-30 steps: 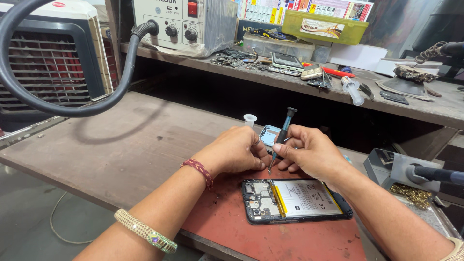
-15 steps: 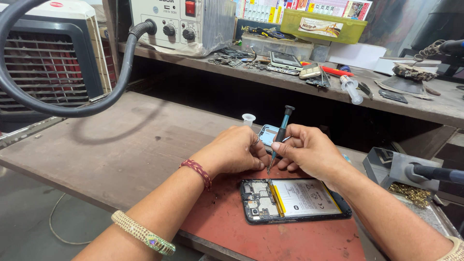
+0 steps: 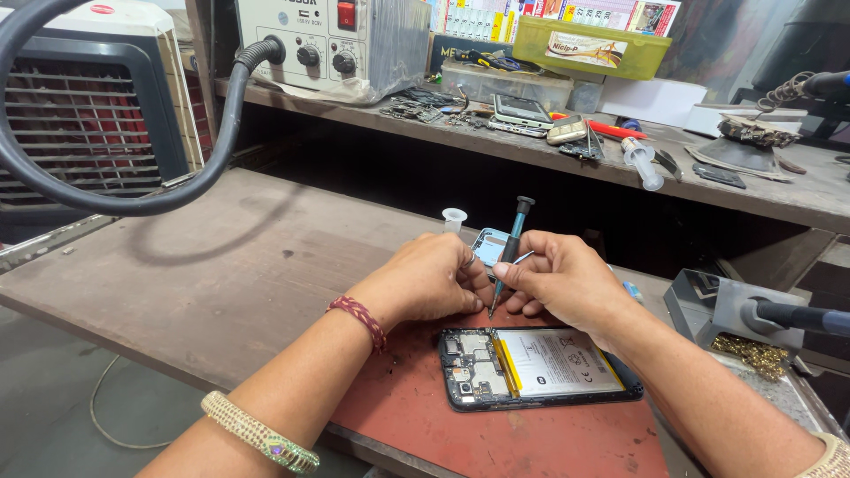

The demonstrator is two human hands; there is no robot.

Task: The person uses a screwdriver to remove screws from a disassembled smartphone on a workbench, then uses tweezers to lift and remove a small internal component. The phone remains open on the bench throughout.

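My right hand [image 3: 567,279] grips a thin dark screwdriver [image 3: 511,243], held nearly upright with its tip down near the red mat [image 3: 549,434]. My left hand [image 3: 434,279] pinches a small light-blue phone part [image 3: 489,243] against the screwdriver shaft. Just in front of both hands lies an opened phone [image 3: 536,365] with its back off, showing a white battery and the circuit board. The left wrist wears a red braided band, the forearm a beaded bangle.
A thick black hose [image 3: 115,199] arcs over the wooden bench from a grey station [image 3: 332,40] on the shelf. The shelf holds phones, tools, a syringe [image 3: 642,164] and a green box [image 3: 589,44]. A soldering stand [image 3: 739,310] sits right; a cooler [image 3: 84,124] stands left.
Both hands stay in place over the small part; the screwdriver has tilted only slightly. The opened phone has not moved.
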